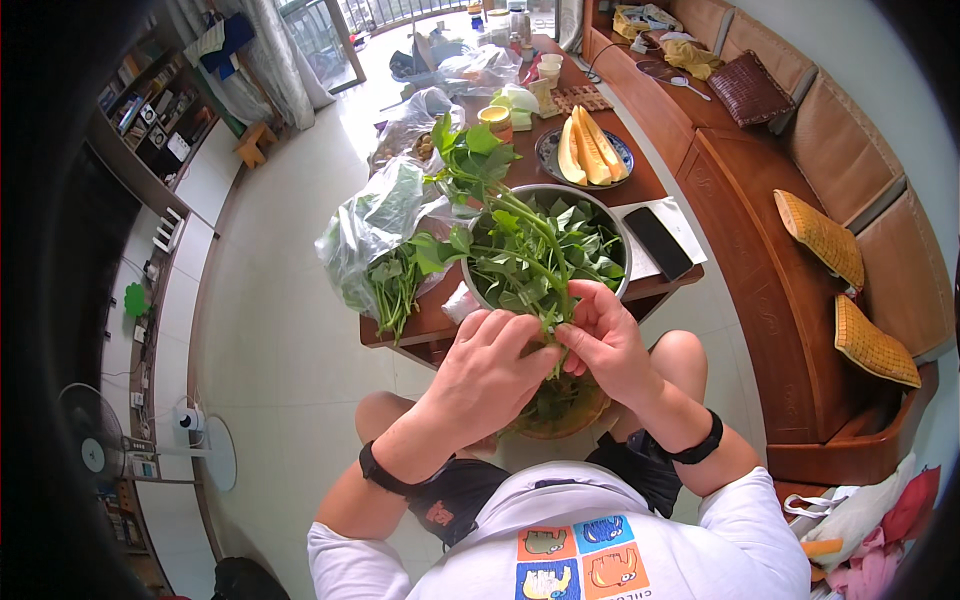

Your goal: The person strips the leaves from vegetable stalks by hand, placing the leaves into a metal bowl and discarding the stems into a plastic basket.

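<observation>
Your left hand and right hand meet with fingers pinching one leafy stem that rises over the metal bowl on the desk, above the basket between your knees.

head cam | looks steeply down | close above table edge

Sitting on the wooden table: plate of sliced melon, black phone, clear plastic bags; standing nearby, white fan.
</observation>
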A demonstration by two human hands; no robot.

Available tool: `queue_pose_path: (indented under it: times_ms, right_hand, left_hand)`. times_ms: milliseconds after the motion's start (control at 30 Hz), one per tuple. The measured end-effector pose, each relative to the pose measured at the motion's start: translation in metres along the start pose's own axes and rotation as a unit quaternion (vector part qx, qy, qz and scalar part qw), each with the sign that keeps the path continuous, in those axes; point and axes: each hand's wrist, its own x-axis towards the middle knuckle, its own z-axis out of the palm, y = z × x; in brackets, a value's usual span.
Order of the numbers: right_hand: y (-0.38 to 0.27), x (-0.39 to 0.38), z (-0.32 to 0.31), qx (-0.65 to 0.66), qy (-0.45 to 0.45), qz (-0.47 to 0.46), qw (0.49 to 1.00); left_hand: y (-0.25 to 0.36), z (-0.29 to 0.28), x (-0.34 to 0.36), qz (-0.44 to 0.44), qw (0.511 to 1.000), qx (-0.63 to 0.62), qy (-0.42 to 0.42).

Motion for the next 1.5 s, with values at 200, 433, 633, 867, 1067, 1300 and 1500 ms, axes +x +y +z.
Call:
queue_pose_path:
  times_ms: [200, 433, 633, 867, 1067, 1300, 1500]
  right_hand:
    - [0.000, 0.002, 0.000, 0.011, 0.008, -0.017, 1.000]
    - [-0.006, 0.002, 0.003, 0.018, 0.018, 0.019, 1.000]
    - [-0.001, 0.002, 0.005, -0.023, 0.035, -0.003, 0.999]
    - [0.013, 0.000, 0.009, -0.108, 0.039, -0.042, 0.992]
    - [0.012, 0.000, 0.011, -0.163, 0.033, -0.070, 0.984]
    - [0.010, 0.003, 0.010, -0.112, 0.042, -0.053, 0.991]
    - [-0.005, 0.004, 0.014, -0.086, 0.069, -0.044, 0.993]
  left_hand:
    - [-0.006, 0.007, 0.008, 0.054, 0.998, 0.028, 0.016]
    - [-0.010, 0.009, 0.012, 0.046, 0.998, 0.004, 0.047]
    - [-0.010, 0.009, 0.008, 0.025, 0.999, -0.009, -0.043]
    - [-0.001, 0.010, 0.012, -0.002, 0.998, 0.014, -0.064]
    - [-0.003, 0.025, -0.002, -0.073, 0.993, -0.082, -0.041]
    - [0.008, 0.034, -0.008, -0.189, 0.968, -0.159, 0.046]
    - [0.013, 0.040, -0.014, -0.257, 0.912, -0.298, 0.114]
